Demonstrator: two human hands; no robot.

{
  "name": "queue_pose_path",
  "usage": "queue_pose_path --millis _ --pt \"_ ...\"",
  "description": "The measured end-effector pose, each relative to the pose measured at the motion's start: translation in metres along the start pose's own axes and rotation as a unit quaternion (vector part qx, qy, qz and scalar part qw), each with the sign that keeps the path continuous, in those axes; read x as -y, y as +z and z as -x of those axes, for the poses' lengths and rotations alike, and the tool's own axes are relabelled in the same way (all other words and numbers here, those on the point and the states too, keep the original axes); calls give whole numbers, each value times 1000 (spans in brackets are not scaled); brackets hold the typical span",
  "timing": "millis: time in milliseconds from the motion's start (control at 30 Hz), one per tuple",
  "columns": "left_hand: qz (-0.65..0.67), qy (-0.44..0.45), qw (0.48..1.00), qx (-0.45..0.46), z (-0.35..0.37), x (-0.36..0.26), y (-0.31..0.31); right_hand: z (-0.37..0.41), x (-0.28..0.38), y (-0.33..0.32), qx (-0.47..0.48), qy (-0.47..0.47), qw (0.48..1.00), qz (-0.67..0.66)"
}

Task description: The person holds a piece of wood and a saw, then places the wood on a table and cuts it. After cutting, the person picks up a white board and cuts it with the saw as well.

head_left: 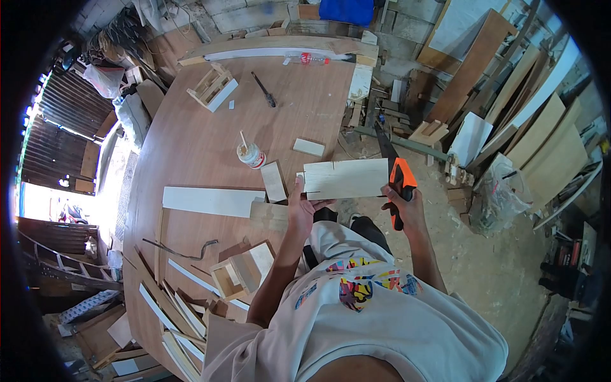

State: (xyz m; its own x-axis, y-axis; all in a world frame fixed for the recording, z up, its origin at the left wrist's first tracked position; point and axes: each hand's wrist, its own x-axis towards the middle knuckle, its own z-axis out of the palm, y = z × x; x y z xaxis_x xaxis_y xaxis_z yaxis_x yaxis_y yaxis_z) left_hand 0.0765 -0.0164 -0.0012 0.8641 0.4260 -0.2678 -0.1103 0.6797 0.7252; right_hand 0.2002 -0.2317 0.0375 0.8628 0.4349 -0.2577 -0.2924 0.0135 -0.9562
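A pale rectangular board [347,178] with thin dark lines on its left part lies across my left hand [300,207], which grips its left end at the table's right edge. My right hand [407,207] is closed round the orange and black handle of a hand saw [402,181], beside the board's right end. The saw's dark blade points up and away past the board. Just left of my left hand are a small wood block [273,181], a long white board [213,200] and a short plywood piece [269,216].
On the brown table [191,153] stand a glue jar [251,155] with a stick, a small wooden frame [213,86], a dark tool [264,90] and a wooden box [235,275]. Wood strips lie at the lower left. Boards [471,70] lean at the right.
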Motion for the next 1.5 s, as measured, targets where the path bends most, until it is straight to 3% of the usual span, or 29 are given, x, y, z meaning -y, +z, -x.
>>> queue_pose_path --millis 133,300,400,667,733,867,933,1000,1033,1067,1100,1133,1233,1267,1300,1367,1500 --pt "-35 -10 999 -11 -4 5 -6 -2 -1 0 4 -2 1000 6" --pt "67 43 997 -26 -4 3 -4 -2 -2 4 12 5 1000 5" --pt "90 23 994 -60 -4 0 -2 2 2 10 15 10 1000 2" --pt "41 33 998 -20 -6 10 -26 2 -16 1 20 -2 999 -32" --pt "27 31 999 -20 -7 11 -28 0 -16 -2 18 27 998 51" --pt "41 -39 998 -1 -13 24 -36 -2 -28 -5 -2 24 998 50" --pt "33 -60 998 9 -19 35 -53 -5 -41 -8 -10 47 997 -67" --pt "-172 -98 974 -109 -23 44 -77 -5 -49 -14 -29 65 997 -44" --pt "-173 -98 973 -117 -24 50 -98 -5 -55 -18 -47 81 995 -17" --pt "-385 10 920 -72 -24 57 -122 -7 -66 -25 -45 88 994 -40" --pt "-575 114 810 -22 -20 53 -130 -7 -74 -29 -38 93 994 -41" --pt "-578 111 808 -29 -14 50 -137 -5 -81 -33 -59 87 993 -62" --pt "-796 27 600 72 3 38 -146 -6 -109 -52 -96 97 987 -80" --pt "-811 -67 574 90 3 39 -147 -5 -120 -60 -119 106 983 -93" --pt "-811 -68 575 86 2 55 -167 -6 -132 -69 -141 115 978 -106" --pt "-906 141 395 51 -2 98 -220 -6 -158 -89 -163 136 972 -100" --pt "-911 135 385 49 -4 84 -196 0 -184 -119 -235 179 952 -78"
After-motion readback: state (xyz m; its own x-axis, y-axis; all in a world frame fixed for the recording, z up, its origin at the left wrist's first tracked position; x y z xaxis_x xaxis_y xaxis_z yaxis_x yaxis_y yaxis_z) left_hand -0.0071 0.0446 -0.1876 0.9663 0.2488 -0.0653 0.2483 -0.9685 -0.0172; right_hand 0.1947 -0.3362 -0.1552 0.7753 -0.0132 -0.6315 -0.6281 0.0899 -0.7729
